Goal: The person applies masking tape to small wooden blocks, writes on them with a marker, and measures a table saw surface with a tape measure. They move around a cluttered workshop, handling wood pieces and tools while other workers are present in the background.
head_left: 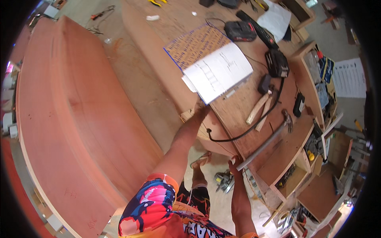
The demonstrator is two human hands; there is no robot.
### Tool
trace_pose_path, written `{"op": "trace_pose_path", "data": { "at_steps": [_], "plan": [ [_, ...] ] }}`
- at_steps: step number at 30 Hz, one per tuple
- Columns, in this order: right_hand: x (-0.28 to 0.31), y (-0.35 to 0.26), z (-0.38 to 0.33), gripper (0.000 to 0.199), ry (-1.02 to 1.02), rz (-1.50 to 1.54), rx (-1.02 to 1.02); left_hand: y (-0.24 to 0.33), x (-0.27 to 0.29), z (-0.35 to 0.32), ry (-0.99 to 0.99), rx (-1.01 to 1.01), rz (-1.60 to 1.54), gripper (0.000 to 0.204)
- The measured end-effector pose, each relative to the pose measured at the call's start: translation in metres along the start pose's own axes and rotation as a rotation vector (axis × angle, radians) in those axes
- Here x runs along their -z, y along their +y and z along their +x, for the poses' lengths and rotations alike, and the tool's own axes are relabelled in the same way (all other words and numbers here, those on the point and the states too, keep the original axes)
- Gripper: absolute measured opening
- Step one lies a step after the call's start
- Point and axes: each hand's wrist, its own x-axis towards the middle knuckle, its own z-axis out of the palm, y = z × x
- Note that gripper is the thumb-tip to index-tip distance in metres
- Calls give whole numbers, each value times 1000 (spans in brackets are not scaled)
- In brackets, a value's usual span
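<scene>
An open notebook (222,71) with a pencil drawing on its white page and a brown patterned cover lies on the wooden worktable (158,51). My left hand (201,106) is at the notebook's near corner, its fingers dark and mostly hidden. Lower right, my right hand (235,163) is at the table's near edge, beside the handle end of a claw hammer (264,145). The hammer lies slanted on the table, head away from me. Whether the right fingers grip the handle I cannot make out. A black cable (246,135) curves between my hands.
Cordless tool batteries (241,31), wooden sticks (258,109) and a black power tool (276,63) are on the table. Open wooden compartments (291,178) with tools stand at the right. A large curved reddish panel (87,119) fills the left. A circular saw (224,181) sits on the floor.
</scene>
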Motion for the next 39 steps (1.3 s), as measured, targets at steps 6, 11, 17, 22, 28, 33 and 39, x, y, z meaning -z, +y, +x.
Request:
{"op": "trace_pose_path", "data": {
  "at_steps": [6, 11, 17, 22, 28, 33, 39],
  "plan": [
    [-21, -1, -17, 31, 116, -38, -13, -27, -29, -13, 169, -155, -57, 20],
    [-47, -28, -48, 32, 434, -123, 66, -32, 11, -37, -194, -178, -171, 15],
    [-35, -72, -77, 24, 328, 82, -322, -83, 19, -106, -170, 52, -499, 39],
    [-56, -71, -96, 28, 348, 182, -412, -48, 59, -135, 15, 28, -378, 49],
    [-53, -72, -96, 34, 364, 233, -423, -7, 81, -155, 157, 255, -397, 65],
    [-66, -46, -98, 40, 398, 178, -304, -15, 84, -157, 145, 98, -442, 69],
    [-55, -53, -85, 41, 385, 145, -271, -12, 93, -128, -202, 116, -135, 51]
  ]
}}
